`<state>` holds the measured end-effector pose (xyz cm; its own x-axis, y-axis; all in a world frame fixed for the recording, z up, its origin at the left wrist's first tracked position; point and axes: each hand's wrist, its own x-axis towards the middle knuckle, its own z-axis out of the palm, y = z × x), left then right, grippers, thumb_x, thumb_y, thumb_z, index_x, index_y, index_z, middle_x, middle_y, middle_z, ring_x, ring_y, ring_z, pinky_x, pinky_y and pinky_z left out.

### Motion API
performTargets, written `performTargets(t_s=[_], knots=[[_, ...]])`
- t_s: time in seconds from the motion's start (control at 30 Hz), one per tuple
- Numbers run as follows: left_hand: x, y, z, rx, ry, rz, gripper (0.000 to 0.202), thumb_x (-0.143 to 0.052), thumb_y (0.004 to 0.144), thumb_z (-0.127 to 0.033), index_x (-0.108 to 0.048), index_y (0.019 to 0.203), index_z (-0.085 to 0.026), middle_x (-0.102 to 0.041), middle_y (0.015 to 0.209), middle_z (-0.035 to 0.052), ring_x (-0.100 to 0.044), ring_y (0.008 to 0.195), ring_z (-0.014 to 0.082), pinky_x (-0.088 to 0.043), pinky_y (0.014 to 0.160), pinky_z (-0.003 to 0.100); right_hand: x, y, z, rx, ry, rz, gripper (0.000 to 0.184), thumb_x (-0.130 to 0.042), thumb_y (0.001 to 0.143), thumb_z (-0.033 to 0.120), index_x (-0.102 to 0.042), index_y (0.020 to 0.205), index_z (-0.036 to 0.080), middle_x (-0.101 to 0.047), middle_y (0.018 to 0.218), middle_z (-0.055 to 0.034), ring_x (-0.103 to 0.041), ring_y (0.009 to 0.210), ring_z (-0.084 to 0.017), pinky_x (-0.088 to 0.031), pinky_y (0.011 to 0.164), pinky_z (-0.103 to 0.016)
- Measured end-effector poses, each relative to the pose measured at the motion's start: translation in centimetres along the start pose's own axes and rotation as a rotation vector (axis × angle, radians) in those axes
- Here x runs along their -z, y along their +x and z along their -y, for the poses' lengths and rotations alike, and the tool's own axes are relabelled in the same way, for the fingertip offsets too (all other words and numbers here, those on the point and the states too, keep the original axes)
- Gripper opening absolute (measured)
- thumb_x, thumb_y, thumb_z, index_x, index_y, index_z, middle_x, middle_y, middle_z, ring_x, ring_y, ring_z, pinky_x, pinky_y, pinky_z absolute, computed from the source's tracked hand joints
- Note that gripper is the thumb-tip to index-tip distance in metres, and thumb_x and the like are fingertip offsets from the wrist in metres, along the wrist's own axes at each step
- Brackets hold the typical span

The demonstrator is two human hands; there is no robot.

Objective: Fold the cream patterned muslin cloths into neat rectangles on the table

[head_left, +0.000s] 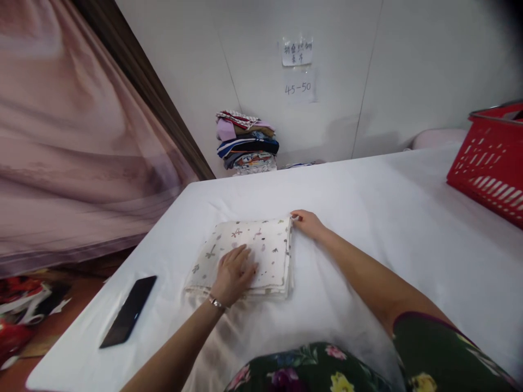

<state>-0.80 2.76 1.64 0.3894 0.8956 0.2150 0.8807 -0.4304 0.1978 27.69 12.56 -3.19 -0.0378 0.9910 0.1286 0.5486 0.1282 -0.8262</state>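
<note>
A folded white cloth (261, 256) with small printed plants and birds lies in several layers on the white-covered table (368, 245). My left hand (235, 274) rests on top of it near its front edge, fingers spread, with a bracelet at the wrist. At the cloth's far right corner, my right hand (305, 222) has thumb and fingers closed on the edge. The layers along the right side sit slightly apart.
A black phone (128, 311) lies on the table at the left. Stacked folded fabrics (247, 142) stand beyond the far edge, by the wall. A red plastic basket (490, 160) is at the right. A pink curtain (77, 136) hangs at the left.
</note>
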Motion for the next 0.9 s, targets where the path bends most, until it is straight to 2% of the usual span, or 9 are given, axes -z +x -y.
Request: performTargets(t_s=[0.07, 0.13, 0.23, 0.3, 0.43, 0.53, 0.73, 0.9], knots=[[0.4, 0.5, -2.2, -0.029, -0.086, -0.039, 0.033, -0.047, 0.083, -0.042, -0.058, 0.104, -0.019, -0.061, 0.109, 0.0102, -0.055, 0.102, 0.0222, -0.041, 0.089, 0.039, 0.4, -0.3, 0.3, -0.110, 0.112, -0.038, 0.026, -0.052, 0.072, 0.011, -0.063, 0.093, 0.019, -0.065, 0.093, -0.0014, -0.056, 0.079, -0.012, -0.042, 0.076, -0.024], [0.2, 1.0, -4.6, -0.039, -0.139, -0.004, 0.032, -0.049, 0.081, -0.045, -0.058, 0.096, -0.019, -0.062, 0.095, 0.0075, -0.058, 0.090, 0.0196, -0.043, 0.080, 0.034, 0.8, -0.8, 0.8, -0.187, 0.167, -0.019, 0.019, -0.050, 0.074, 0.012, -0.062, 0.087, 0.017, -0.065, 0.087, -0.0028, -0.058, 0.072, -0.011, -0.044, 0.069, -0.023], [-0.6, 1.9, -7.4, 0.024, -0.135, 0.096, 0.036, -0.056, 0.074, -0.050, -0.056, 0.091, -0.019, -0.060, 0.089, 0.0055, -0.057, 0.081, 0.0179, -0.042, 0.071, 0.030, 1.2, -2.1, 2.0, -0.276, 0.227, 0.121, 0.009, -0.051, 0.074, 0.015, -0.059, 0.076, 0.015, -0.066, 0.072, -0.0029, -0.056, 0.049, -0.009, -0.040, 0.047, -0.019], [-1.2, 2.6, -8.3, 0.097, -0.103, 0.153, 0.035, -0.058, 0.072, -0.049, -0.055, 0.089, -0.019, -0.059, 0.087, 0.0049, -0.057, 0.078, 0.0174, -0.040, 0.066, 0.028, 1.2, -3.3, 2.7, -0.322, 0.263, 0.229, 0.008, -0.052, 0.075, 0.016, -0.057, 0.068, 0.015, -0.064, 0.063, -0.0022, -0.053, 0.041, -0.008, -0.035, 0.038, -0.018], [-1.5, 3.5, -8.3, 0.235, -0.123, 0.224, 0.020, -0.052, 0.076, -0.039, -0.057, 0.078, -0.020, -0.060, 0.075, 0.0020, -0.055, 0.068, 0.0148, -0.034, 0.058, 0.026, 0.6, -5.8, 3.3, -0.424, 0.477, 0.388, 0.010, -0.057, 0.075, 0.020, -0.055, 0.067, 0.015, -0.063, 0.057, -0.0004, -0.050, 0.037, -0.006, -0.029, 0.032, -0.016], [-1.3, 3.8, -7.6, 0.308, -0.245, 0.247, 0.019, -0.047, 0.077, -0.034, -0.059, 0.072, -0.020, -0.058, 0.064, -0.0004, -0.052, 0.061, 0.0123, -0.033, 0.056, 0.024, 0.0, -6.8, 3.3, -0.441, 0.641, 0.438, 0.009, -0.059, 0.074, 0.021, -0.056, 0.068, 0.015, -0.064, 0.059, 0.0003, -0.050, 0.037, -0.006, -0.029, 0.030, -0.015], [-1.0, 3.7, -7.0, 0.336, -0.374, 0.226, 0.022, -0.045, 0.076, -0.031, -0.060, 0.067, -0.019, -0.058, 0.058, -0.0014, -0.051, 0.060, 0.0121, -0.035, 0.056, 0.023, -1.2, -7.1, 3.9, -0.410, 0.633, 0.441, 0.012, -0.057, 0.076, 0.019, -0.055, 0.065, 0.015, -0.062, 0.057, 0.0015, -0.049, 0.037, -0.005, -0.030, 0.030, -0.015], [-1.0, 3.5, -7.3, 0.338, -0.397, 0.227, 0.017, -0.047, 0.074, -0.029, -0.061, 0.070, -0.019, -0.057, 0.059, -0.0022, -0.051, 0.059, 0.0116, -0.035, 0.056, 0.023, -1.8, -7.3, 4.0, -0.379, 0.543, 0.333, 0.014, -0.061, 0.074, 0.023, -0.054, 0.064, 0.016, -0.059, 0.053, 0.0039, -0.047, 0.035, -0.005, -0.027, 0.030, -0.016]])
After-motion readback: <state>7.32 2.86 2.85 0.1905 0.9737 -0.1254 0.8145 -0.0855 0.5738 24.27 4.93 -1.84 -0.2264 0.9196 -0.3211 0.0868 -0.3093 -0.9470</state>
